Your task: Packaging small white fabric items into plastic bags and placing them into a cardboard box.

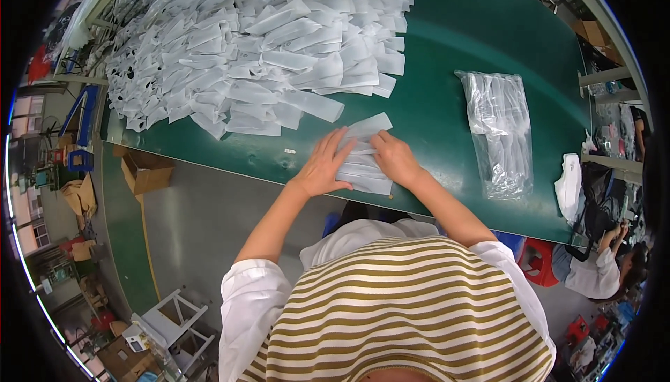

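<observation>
In front of me on the green table lies a small stack of long, translucent white packets [366, 166], roughly lined up side by side. My left hand [322, 164] rests flat along their left edge, its fingers stretched out and the thumb apart. At the right edge my right hand [395, 159] has curled fingers closed on the packets. What is inside them is too faint to tell. Just beyond, a large heap of similar packets [279, 61] spreads over the left and far part of the table.
A clear plastic bag [499, 134] full of similar packets lies to the right on the green table [447, 110]. A small white tag [289, 151] sits near the front edge. An open cardboard box [146, 173] stands below left. At far right a person [597, 270] sits.
</observation>
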The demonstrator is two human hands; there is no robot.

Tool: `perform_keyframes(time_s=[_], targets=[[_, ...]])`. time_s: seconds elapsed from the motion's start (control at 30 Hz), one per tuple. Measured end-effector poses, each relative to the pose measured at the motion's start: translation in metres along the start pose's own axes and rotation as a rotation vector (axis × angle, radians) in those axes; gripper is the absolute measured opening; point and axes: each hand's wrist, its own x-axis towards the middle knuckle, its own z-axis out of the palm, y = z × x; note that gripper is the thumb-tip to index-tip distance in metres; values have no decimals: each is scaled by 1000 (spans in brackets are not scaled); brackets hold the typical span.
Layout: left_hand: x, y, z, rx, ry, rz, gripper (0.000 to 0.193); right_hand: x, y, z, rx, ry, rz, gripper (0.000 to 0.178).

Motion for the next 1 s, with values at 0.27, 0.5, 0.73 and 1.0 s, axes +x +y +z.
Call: perform_keyframes(time_s=[0.27, 0.5, 0.73, 1.0], targets=[[-5, 1, 8, 50, 52, 28, 103, 2, -19, -12, 8, 6, -192, 22], [-4, -1, 6, 7, 50, 24, 106, -18, -34, 8, -18, -70, 78, 24], [-5, -8, -9, -67, -48, 82, 108, -21, -36, 10, 21, -101, -10, 20], [-14, -5, 7, 57, -47, 93, 102, -21, -24, -4, 73, -139, -144, 26]])
